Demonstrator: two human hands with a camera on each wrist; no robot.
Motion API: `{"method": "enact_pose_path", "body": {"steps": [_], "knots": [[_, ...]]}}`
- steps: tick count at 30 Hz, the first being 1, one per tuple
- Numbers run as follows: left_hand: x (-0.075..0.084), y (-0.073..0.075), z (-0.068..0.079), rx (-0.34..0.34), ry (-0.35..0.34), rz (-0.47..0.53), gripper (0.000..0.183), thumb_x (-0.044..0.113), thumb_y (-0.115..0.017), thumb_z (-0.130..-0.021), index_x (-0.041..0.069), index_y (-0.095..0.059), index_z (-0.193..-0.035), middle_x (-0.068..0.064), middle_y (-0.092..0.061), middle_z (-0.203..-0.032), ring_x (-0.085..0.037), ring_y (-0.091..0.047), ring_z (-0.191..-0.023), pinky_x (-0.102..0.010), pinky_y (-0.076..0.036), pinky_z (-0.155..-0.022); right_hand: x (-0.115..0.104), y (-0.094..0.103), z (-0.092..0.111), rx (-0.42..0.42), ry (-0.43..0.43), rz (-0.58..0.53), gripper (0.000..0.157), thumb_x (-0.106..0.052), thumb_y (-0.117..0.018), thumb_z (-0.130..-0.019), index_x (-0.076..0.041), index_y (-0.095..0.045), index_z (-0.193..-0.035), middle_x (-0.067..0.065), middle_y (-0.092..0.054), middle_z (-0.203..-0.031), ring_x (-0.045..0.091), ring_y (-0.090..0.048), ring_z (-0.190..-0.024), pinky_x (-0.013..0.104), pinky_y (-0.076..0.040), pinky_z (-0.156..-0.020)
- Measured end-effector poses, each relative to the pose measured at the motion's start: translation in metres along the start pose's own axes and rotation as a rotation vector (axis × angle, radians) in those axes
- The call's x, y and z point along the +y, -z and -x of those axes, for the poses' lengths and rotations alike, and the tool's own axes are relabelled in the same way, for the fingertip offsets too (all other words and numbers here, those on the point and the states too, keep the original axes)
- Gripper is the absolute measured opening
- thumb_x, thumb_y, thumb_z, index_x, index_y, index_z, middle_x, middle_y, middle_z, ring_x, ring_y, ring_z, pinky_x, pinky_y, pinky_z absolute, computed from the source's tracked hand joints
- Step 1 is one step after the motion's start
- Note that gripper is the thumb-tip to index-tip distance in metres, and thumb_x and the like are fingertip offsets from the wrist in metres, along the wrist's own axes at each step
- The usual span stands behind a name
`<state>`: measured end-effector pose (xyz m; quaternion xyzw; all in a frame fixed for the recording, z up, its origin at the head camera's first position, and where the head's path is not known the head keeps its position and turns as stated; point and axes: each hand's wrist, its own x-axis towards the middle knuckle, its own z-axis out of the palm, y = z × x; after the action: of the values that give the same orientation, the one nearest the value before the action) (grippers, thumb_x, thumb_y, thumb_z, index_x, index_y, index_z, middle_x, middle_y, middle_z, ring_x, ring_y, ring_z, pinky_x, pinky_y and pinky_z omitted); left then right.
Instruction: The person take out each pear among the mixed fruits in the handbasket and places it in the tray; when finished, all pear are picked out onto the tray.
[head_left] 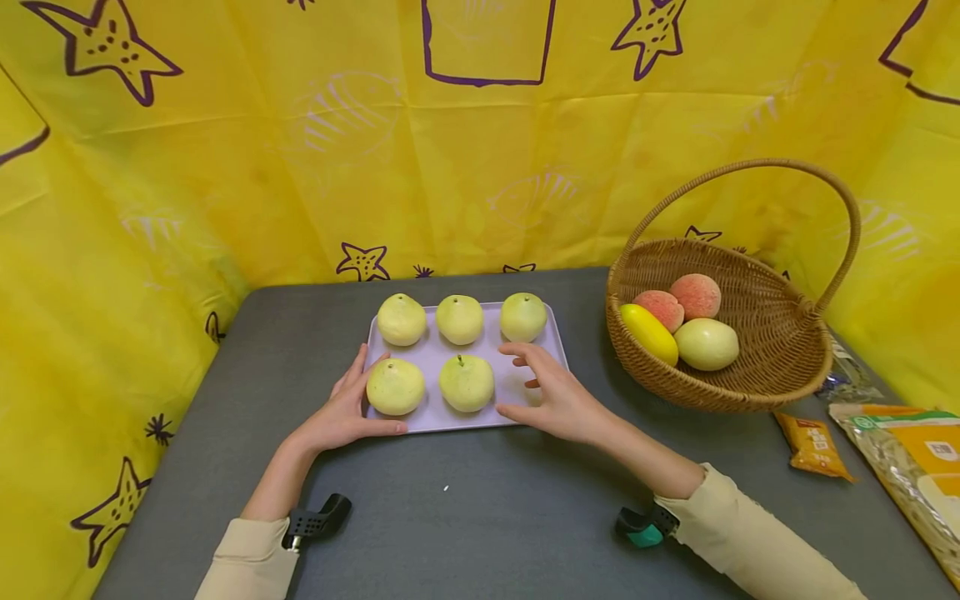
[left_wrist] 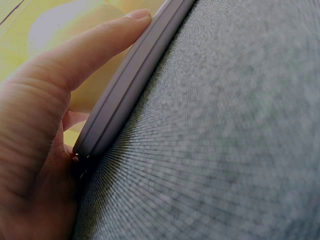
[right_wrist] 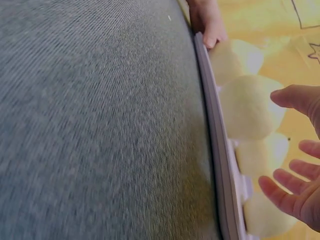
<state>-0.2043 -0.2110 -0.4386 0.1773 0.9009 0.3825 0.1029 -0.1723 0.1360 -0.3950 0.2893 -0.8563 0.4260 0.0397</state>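
Note:
A lilac tray (head_left: 435, 422) lies on the dark table with several round, yellow-green pears in two rows: three behind and two in front. My left hand (head_left: 341, 412) holds the tray's front left corner, thumb along the front rim and fingers up the left side, beside the front left pear (head_left: 395, 387). In the left wrist view, the thumb (left_wrist: 100, 50) rests on the rim. Over the tray's front right part hovers my right hand (head_left: 558, 396), fingers spread and loosely bent, holding nothing. Its thumb is near the stemmed middle pear (head_left: 467, 383); its fingertips are just before the back right pear (head_left: 523, 317).
A wicker basket (head_left: 780, 333) with a tall handle stands at the right, holding two peaches (head_left: 695, 296), a yellow oblong fruit (head_left: 648, 333) and a pale green fruit (head_left: 707, 344). Beyond it lie a small orange packet (head_left: 813, 446) and a larger bag (head_left: 911, 467). Yellow patterned cloth (head_left: 465, 183) hangs behind.

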Motion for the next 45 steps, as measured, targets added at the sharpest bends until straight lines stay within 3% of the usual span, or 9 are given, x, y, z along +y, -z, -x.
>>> {"method": "enact_pose_path", "body": {"steps": [11, 29, 37, 45], "knots": [[-0.001, 0.0, -0.001, -0.003, -0.005, 0.004, 0.114, 0.045, -0.085, -0.071, 0.017, -0.016, -0.158, -0.015, 0.015, -0.161, -0.052, 0.005, -0.141, -0.075, -0.003, -0.101, 0.006, 0.022, 0.014, 0.012, -0.056, -0.004, 0.071, -0.018, -0.082, -0.08, -0.006, -0.044, -0.138, 0.011, -0.048, -0.136, 0.033, -0.052, -0.12, 0.038, -0.053, -0.085], [-0.001, 0.0, -0.001, -0.007, -0.01, 0.01, 0.114, 0.044, -0.085, -0.072, 0.017, -0.016, -0.158, -0.016, 0.016, -0.161, -0.052, 0.007, -0.141, -0.076, -0.002, -0.101, 0.007, 0.05, 0.035, 0.037, -0.059, 0.035, 0.07, -0.02, -0.082, -0.081, -0.01, -0.044, -0.139, 0.008, -0.048, -0.137, 0.031, -0.054, -0.117, 0.041, -0.053, -0.085], [0.0, -0.001, -0.001, -0.011, -0.006, 0.012, 0.114, 0.044, -0.085, -0.072, 0.016, -0.016, -0.158, -0.015, 0.016, -0.161, -0.052, 0.006, -0.141, -0.076, -0.002, -0.1, -0.007, 0.07, 0.045, 0.019, -0.082, 0.08, 0.066, -0.021, -0.08, -0.083, -0.012, -0.046, -0.139, 0.001, -0.052, -0.133, 0.024, -0.058, -0.114, 0.035, -0.054, -0.085], [-0.001, 0.0, -0.001, -0.006, -0.012, 0.008, 0.113, 0.043, -0.085, -0.072, 0.017, -0.016, -0.158, -0.014, 0.016, -0.161, -0.053, 0.006, -0.141, -0.075, -0.002, -0.1, -0.023, 0.102, 0.05, 0.054, -0.061, 0.101, 0.061, -0.014, -0.079, -0.084, -0.013, -0.049, -0.137, 0.0, -0.054, -0.132, 0.017, -0.058, -0.111, 0.035, -0.054, -0.084]]}}
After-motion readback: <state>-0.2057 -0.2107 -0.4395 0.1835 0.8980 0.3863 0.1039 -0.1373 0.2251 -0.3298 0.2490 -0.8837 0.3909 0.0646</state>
